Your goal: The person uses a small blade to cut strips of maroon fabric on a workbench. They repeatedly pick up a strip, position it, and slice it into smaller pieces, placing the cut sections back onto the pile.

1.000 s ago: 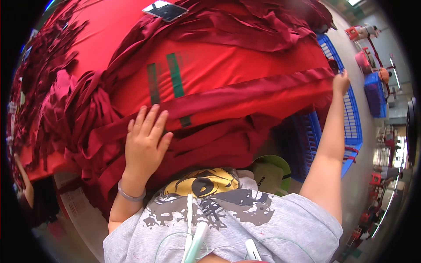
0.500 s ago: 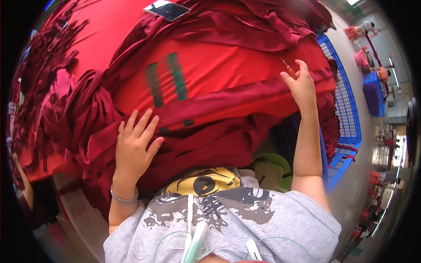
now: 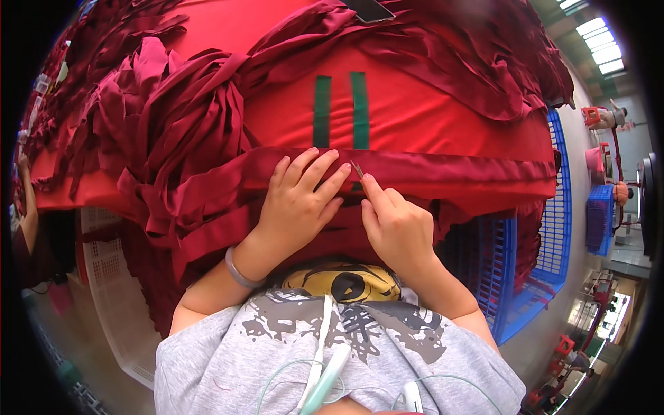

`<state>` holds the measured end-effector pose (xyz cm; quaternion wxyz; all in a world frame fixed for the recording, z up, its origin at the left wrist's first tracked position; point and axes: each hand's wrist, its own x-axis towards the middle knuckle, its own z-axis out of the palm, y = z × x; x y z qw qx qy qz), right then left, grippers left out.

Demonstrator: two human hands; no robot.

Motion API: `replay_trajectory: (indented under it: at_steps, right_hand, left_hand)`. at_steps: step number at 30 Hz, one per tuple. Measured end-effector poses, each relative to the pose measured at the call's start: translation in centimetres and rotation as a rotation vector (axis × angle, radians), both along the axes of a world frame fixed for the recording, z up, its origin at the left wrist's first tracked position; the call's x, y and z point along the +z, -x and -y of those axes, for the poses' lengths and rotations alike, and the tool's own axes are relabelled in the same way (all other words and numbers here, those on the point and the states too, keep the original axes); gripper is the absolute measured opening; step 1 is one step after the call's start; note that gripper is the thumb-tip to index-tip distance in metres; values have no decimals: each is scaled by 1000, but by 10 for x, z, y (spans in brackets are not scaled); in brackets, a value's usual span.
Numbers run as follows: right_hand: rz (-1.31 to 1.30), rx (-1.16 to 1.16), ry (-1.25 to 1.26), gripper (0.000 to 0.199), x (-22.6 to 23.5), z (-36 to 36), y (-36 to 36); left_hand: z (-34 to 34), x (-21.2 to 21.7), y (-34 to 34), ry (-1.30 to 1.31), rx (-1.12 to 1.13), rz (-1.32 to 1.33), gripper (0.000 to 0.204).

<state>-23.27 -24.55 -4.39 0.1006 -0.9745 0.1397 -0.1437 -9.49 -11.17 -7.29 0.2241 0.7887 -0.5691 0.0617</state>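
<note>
A dark red fabric strip [image 3: 443,164] lies across the near part of the red-covered table [image 3: 415,128]. My left hand [image 3: 297,200] rests on it with fingers stretched out, pressing down just below two green tape strips [image 3: 360,111]. Close beside its fingertips, my right hand [image 3: 398,225] is closed round a small seam ripper [image 3: 357,170] with an orange handle. The thin metal tip points at the strip, but whether it touches the cloth I cannot tell.
Bunched dark red strips [image 3: 187,117] heap up on the left, with more cloth along the back. A phone [image 3: 370,10] lies at the far edge. Blue plastic crates [image 3: 553,207] stand to the right, a white basket [image 3: 114,277] at lower left. A co-worker's arm [image 3: 28,200] shows far left.
My right hand has come in from the far right to beside my left hand, bringing the seam ripper. My left hand has shifted right along the strip. The view has turned slightly.
</note>
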Motion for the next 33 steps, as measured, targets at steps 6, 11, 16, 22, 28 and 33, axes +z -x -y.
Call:
replay_trajectory:
  at_steps: [6,11,16,22,28,33]
  right_hand:
    - [120,-85,-65,32,-8,1,-21]
    - [271,-141,-189,30,-26,-4,-24]
    - [316,-157,-210,31,-29,-5,-26]
    - [566,-445,-275,31,-9,37,-24]
    - [204,-16,-145,32,-6,0,-14]
    - [144,5,-62,29,-10,-2,-20]
  left_hand:
    - [0,3,0,-28,9,-24,53]
    - [2,2,-1,-14,11,-41,54]
    - [1,0,0,-16,14,-35,55]
    - [-1,2,0,-12,6,-35,55]
    - [-3,-6,-1,72,25,-132,56]
    - [1,-2,0,13,36,-44,53]
